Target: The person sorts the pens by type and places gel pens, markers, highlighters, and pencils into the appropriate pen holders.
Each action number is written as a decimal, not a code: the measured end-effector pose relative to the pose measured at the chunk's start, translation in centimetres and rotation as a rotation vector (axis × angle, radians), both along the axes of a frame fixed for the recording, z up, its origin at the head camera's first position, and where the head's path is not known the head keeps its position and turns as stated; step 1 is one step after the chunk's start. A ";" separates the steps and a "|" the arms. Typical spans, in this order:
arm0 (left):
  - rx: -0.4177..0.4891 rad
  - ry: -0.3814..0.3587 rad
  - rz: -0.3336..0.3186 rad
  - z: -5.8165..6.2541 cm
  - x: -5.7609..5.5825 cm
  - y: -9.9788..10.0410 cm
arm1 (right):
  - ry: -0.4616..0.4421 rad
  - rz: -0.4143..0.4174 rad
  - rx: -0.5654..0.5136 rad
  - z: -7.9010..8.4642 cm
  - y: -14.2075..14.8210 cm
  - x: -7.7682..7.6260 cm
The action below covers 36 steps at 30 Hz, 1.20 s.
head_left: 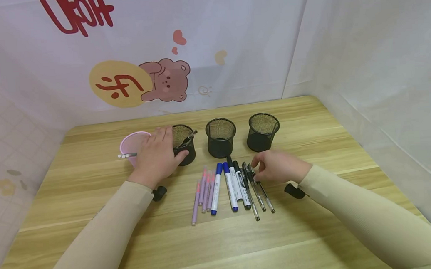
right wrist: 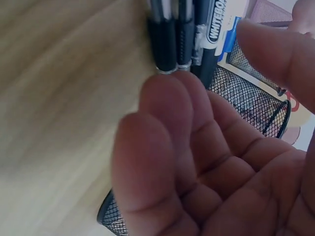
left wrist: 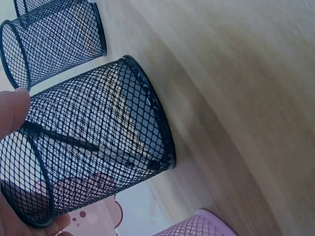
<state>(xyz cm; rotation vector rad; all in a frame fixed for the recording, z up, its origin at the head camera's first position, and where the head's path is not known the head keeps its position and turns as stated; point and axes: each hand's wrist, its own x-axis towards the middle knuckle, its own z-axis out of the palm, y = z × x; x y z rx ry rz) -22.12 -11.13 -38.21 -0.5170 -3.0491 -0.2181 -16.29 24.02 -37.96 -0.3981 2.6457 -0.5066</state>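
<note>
My left hand (head_left: 157,155) holds the leftmost black mesh pen holder (left wrist: 93,137) by its upper part, thumb on one side and fingers on the other. One black gel pen (head_left: 187,139) leans inside that holder. Over by the row of pens, my right hand (head_left: 278,166) has its fingertips at the capped ends of several clear gel pens (head_left: 259,194). In the right wrist view the thumb stands apart from the fingers (right wrist: 165,108), which lie close to the black caps (right wrist: 162,46), with nothing held between them.
Two more black mesh holders, a middle one (head_left: 220,140) and a right one (head_left: 262,133), stand at the back. A pink holder (head_left: 135,140) is partly behind my left hand. Pink-purple pens (head_left: 204,193), blue markers (head_left: 217,189) and black markers (head_left: 243,189) lie mid-table.
</note>
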 end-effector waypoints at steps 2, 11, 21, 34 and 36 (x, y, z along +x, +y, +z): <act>-0.001 0.001 0.000 0.0 0.0 0.0 | 0.009 0.014 0.023 -0.2 0.1 0.1; -0.009 -0.001 -0.003 0.0 0.0 0.0 | 0.014 0.007 0.051 -1.1 -0.1 0.8; -0.002 0.006 -0.004 0.0 0.0 0.0 | 0.002 -0.023 0.060 -1.5 -0.3 0.9; 0.000 0.006 0.000 -0.1 -0.1 0.0 | -0.022 -0.053 0.049 -1.7 -0.3 0.9; 0.002 0.008 -0.001 -0.1 -0.1 0.0 | -0.029 -0.062 0.045 -1.7 -0.3 0.8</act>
